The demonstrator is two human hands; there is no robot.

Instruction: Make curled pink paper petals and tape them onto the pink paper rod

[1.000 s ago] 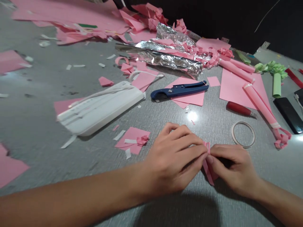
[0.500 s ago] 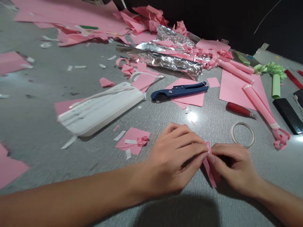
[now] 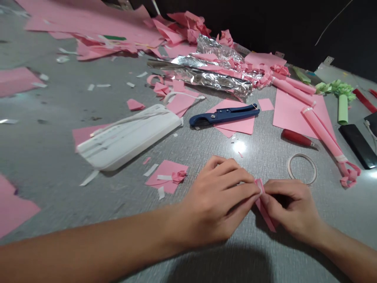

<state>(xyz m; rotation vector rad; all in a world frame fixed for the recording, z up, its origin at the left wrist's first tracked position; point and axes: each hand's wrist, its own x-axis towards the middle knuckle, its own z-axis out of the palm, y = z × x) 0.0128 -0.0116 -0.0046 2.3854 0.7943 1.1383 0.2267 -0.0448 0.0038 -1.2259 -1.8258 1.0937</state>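
A narrow pink paper strip (image 3: 266,214), with a whitish patch like tape near its upper end, is pinched between my two hands. My left hand (image 3: 225,196) comes in from the left, its thumb and fingertips closed on the strip's upper part. From the right, my right hand (image 3: 290,208) grips the same strip between thumb and bent forefinger; its other fingers are curled out of sight. Just beyond the right hand lies a roll of tape (image 3: 302,155). Left of my left hand is a pink paper square (image 3: 165,169) with a crumpled pink piece and white tape on it.
Blue-handled cutters (image 3: 224,115) rest on pink sheets. A white power strip-like case (image 3: 129,139) lies at left, a red-handled cutter (image 3: 299,137) at right. Crumpled foil (image 3: 212,80), rolled pink paper tubes (image 3: 322,131), a green paper tube (image 3: 343,110) and a black phone-like slab (image 3: 357,145) lie farther out.
The pink strip's lower end has swung slightly to the right, and its folded parts look closer together. Both hands keep their pinch in nearly the same place. The view has shifted slightly.
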